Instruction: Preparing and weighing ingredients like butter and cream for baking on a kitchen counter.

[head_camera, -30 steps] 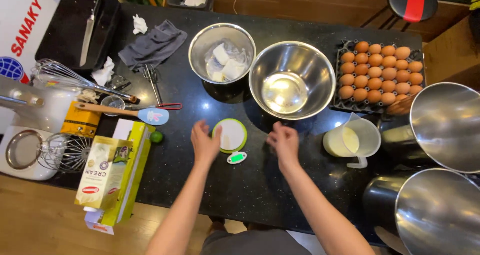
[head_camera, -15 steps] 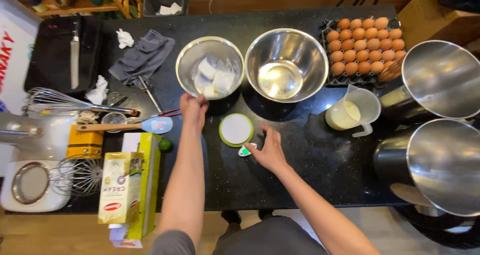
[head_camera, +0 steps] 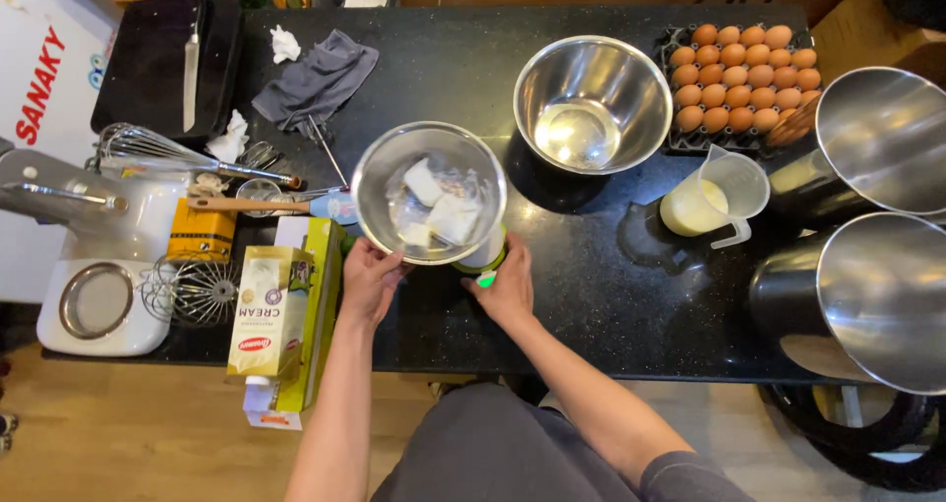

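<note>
My left hand (head_camera: 370, 280) grips the near rim of a steel bowl (head_camera: 379, 172) that holds several white chunks (head_camera: 439, 201). The bowl sits over a small round white and green scale (head_camera: 485, 259), of which only the near edge shows. My right hand (head_camera: 507, 290) reaches to that edge with its fingers spread and the fingertips touching the scale beside the bowl's rim. Whether the bowl rests on the scale or hovers just above it is unclear.
On the black counter stand an empty steel bowl (head_camera: 593, 103), an egg tray (head_camera: 744, 64), a jug of pale liquid (head_camera: 711, 195) and two large steel bowls (head_camera: 877, 137) at right. At left are cream cartons (head_camera: 268, 310), a stand mixer (head_camera: 89, 226), a whisk (head_camera: 177, 152) and a grey cloth (head_camera: 315, 78).
My left hand reached back to the bowl of white chunks and brought it forward over the scale. My right hand stayed at the scale's near edge.
</note>
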